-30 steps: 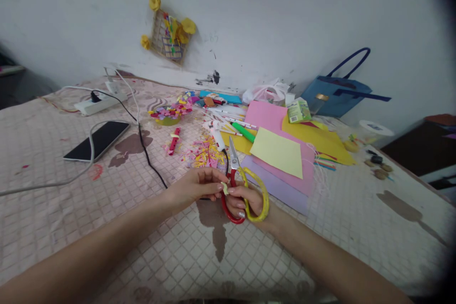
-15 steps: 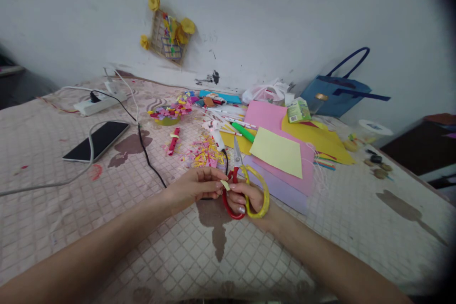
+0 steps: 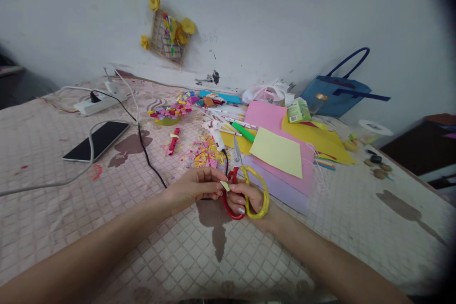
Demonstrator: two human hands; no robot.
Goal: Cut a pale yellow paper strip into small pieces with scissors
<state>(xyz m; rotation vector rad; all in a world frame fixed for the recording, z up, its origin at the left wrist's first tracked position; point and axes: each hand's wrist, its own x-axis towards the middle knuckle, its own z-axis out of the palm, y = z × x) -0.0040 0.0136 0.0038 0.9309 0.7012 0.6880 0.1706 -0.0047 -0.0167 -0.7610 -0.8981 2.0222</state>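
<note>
Between the fingertips of both hands is a small pale-yellow paper piece (image 3: pixel 225 185). My left hand (image 3: pixel 199 183) pinches it from the left, fingers closed. My right hand (image 3: pixel 245 195) touches its other side with thumb and finger, and also carries scissors (image 3: pixel 264 190) hooked on the fingers. One scissor handle is yellow and the other red; the blades point away from me, toward the paper sheets. A pale-yellow sheet (image 3: pixel 278 152) lies just beyond the right hand. Past the left hand is a heap of pink and yellow paper scraps (image 3: pixel 204 152).
A white glue gun (image 3: pixel 215 136) with a black cord lies beyond the hands. On the left are a phone (image 3: pixel 98 141), a power strip (image 3: pixel 101 103) and cables. Pink sheets (image 3: pixel 267 113), a green box (image 3: pixel 298 110) and a blue bag (image 3: pixel 335 95) are at right.
Hardly anything differs. Both hands, the paper piece and the scissors stay in nearly the same place.
</note>
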